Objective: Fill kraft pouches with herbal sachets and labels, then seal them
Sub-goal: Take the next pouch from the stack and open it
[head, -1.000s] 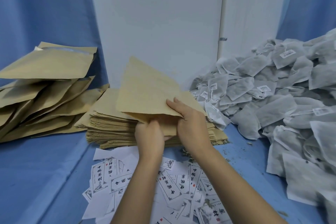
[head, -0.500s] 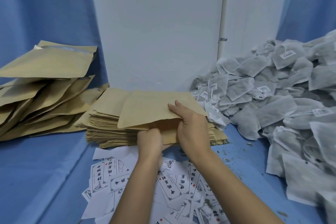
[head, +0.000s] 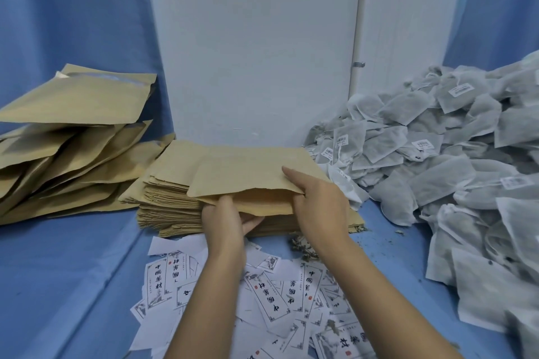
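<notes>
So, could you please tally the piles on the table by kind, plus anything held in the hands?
Pouch piles: 2, a loose heap and a neat stack
Sachet pile: 1
Label pile: 1
Held pouch: 1, gripped by left hand and right hand
Total: 5
</notes>
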`<control>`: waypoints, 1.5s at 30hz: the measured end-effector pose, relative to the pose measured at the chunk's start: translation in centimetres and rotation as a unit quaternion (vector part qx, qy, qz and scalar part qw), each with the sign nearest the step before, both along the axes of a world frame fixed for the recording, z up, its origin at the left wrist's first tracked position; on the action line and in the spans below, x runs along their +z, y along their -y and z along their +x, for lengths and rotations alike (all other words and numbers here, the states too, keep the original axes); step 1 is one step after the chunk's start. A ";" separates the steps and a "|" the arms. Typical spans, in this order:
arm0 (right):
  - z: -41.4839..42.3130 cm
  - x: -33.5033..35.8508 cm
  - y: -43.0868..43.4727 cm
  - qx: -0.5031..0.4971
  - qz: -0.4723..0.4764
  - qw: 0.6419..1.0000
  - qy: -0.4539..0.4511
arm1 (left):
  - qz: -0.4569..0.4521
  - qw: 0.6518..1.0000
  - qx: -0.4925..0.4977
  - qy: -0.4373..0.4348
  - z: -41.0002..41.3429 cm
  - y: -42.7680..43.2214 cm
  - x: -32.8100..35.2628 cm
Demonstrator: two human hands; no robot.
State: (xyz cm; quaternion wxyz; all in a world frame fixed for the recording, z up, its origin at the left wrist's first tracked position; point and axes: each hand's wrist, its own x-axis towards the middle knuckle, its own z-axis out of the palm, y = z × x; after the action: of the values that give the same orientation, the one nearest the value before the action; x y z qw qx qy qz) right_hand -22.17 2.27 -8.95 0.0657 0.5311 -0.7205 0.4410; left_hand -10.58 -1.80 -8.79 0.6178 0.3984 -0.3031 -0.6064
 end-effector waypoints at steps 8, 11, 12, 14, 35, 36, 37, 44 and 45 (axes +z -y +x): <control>-0.4 0.4 0.0 0.032 0.024 0.996 -0.074 | -0.082 0.991 -0.003 0.107 -0.1 0.8 -0.7; -0.2 0.0 0.1 0.033 -0.045 0.998 0.013 | -0.092 0.974 -0.010 0.209 -0.1 1.0 -1.3; 0.0 -0.1 0.0 0.027 -0.073 0.996 0.034 | -0.093 0.970 -0.012 0.223 -0.2 0.9 -1.3; 0.3 -0.1 -0.2 0.010 -0.095 0.995 0.029 | -0.095 0.970 -0.004 0.223 -0.3 0.9 -1.2; 0.5 -0.2 0.0 -0.011 -0.001 0.998 -0.058 | -0.045 0.994 -0.037 0.095 0.6 0.4 -1.2; 0.3 0.0 0.1 -0.019 0.009 0.998 -0.056 | -0.049 0.994 -0.022 0.093 0.7 0.4 -1.2; 0.1 0.0 0.2 -0.030 0.020 0.998 -0.051 | -0.065 0.992 0.000 0.110 0.9 0.5 -1.3; -1.1 0.0 0.5 0.002 0.049 0.995 0.092 | -0.213 0.949 0.115 0.205 1.9 0.5 -1.5; -1.2 -0.1 0.5 0.004 0.035 0.995 0.090 | -0.212 0.950 0.115 0.199 1.9 0.4 -1.5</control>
State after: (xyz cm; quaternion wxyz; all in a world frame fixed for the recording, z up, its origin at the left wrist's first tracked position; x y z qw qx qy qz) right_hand -23.33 1.75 -9.06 -0.0196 0.4943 -0.7364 0.4616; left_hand -8.72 -2.24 -10.33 0.6810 0.4024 -0.4935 -0.3615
